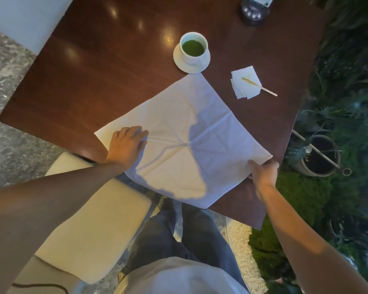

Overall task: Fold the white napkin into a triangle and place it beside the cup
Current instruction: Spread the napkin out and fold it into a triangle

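White napkin [179, 132] spread open as a diamond across the middle of the dark wooden surface [94, 71], its four corners pointing to the left, top, right and bottom of the frame. At centre-left, the left hand [126, 144] lies flat on the cloth just inside the left corner, fingers spread and pressing down; this grip pins the napkin and pinches nothing. Crease lines radiate from the cloth's centre, one running roughly left to right between the two hands. At top centre, the cup [193, 47] of green liquid on its saucer [180, 62] sits just beyond the napkin's top corner, which comes close to the saucer's rim; whether they touch cannot be told. To the right of the cup, well apart from the large cloth, a small stack of paper squares [245, 81] carries a wooden stick [261, 87]. At centre-right, the right hand [263, 172] holds the right corner at the surface's edge, thumb on top and fingers curled beneath, pinching the cloth. The coming fold appears to turn on the left-right diagonal: the pinched right corner lies directly opposite the pinned left corner, so the right hand is the nearer one to carry its corner across, giving a triangle whose long edge would run from the cup end to the bottom corner
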